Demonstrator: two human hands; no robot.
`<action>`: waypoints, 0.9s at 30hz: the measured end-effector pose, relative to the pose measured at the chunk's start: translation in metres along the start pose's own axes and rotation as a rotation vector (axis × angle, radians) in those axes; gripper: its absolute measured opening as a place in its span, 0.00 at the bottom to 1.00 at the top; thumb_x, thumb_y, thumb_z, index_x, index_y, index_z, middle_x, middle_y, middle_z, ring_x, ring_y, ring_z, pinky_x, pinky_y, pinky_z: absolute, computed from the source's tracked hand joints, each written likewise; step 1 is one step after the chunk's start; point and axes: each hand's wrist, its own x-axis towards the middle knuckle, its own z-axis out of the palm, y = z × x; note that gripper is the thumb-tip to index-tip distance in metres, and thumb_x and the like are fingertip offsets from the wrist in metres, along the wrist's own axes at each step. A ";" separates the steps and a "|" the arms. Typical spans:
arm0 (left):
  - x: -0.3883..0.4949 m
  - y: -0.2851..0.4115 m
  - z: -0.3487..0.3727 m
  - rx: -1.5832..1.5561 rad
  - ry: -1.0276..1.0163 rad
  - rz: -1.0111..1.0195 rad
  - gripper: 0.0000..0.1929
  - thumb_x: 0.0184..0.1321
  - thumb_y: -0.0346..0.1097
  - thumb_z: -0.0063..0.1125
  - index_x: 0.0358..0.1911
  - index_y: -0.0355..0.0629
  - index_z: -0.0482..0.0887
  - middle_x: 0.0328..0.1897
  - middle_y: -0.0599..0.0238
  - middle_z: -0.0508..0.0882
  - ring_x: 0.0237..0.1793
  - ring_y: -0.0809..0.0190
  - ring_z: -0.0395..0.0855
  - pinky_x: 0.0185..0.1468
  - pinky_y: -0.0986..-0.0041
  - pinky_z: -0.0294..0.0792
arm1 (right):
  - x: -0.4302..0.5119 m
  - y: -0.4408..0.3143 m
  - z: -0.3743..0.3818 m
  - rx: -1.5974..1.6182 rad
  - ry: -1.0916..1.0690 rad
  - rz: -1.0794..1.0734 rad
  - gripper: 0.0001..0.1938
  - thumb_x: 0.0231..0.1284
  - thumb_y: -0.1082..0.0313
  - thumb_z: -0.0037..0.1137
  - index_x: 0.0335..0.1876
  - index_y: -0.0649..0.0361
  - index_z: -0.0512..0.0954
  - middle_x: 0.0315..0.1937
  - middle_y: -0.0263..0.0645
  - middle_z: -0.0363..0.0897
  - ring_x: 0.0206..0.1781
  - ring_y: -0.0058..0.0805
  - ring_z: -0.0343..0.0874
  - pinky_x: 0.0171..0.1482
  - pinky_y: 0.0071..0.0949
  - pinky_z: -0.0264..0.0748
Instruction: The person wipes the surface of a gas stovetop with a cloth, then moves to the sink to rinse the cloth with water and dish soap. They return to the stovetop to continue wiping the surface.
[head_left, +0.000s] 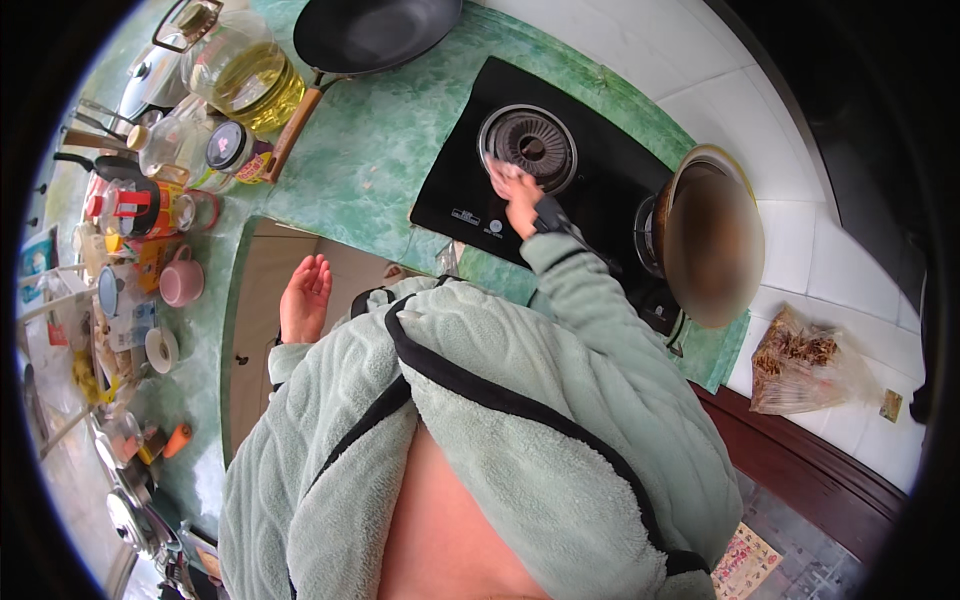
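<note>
My right hand reaches over the black gas hob, pressing a pale pink cloth to the near-left rim of the burner. Motion blurs the fingers and the cloth, so its edges are unclear. A dark band circles that wrist. Off the counter's front edge, my left hand hangs in the air with nothing in it, its palm partly turned up and its fingers lightly bent.
A wok with a wooden handle lies at the back left. Beside it stand an oil jug and a lidded jar. A large pan occupies the right burner. Cups, including a pink mug, and a carrot line the left counter.
</note>
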 end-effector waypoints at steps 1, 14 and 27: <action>0.003 -0.003 0.001 -0.010 -0.002 -0.004 0.17 0.61 0.28 0.46 0.54 0.34 0.68 0.54 0.54 0.75 0.51 0.58 0.75 0.55 0.72 0.71 | -0.020 0.008 -0.030 -0.176 -0.084 0.071 0.15 0.64 0.60 0.36 0.52 0.53 0.70 0.52 0.47 0.66 0.51 0.43 0.71 0.50 0.37 0.70; -0.010 -0.002 -0.002 0.027 0.090 0.007 0.16 0.62 0.28 0.44 0.53 0.33 0.69 0.55 0.53 0.75 0.53 0.58 0.75 0.55 0.71 0.70 | 0.122 0.101 -0.085 -0.536 0.342 0.120 0.14 0.49 0.57 0.52 0.22 0.60 0.77 0.26 0.46 0.78 0.27 0.50 0.77 0.32 0.42 0.72; 0.015 -0.016 0.018 0.051 -0.048 -0.114 0.18 0.61 0.28 0.45 0.54 0.32 0.68 0.56 0.53 0.74 0.52 0.58 0.74 0.54 0.72 0.71 | -0.072 0.006 -0.080 -0.812 -0.078 -0.059 0.10 0.55 0.74 0.43 0.39 0.65 0.75 0.39 0.46 0.75 0.44 0.41 0.74 0.47 0.34 0.72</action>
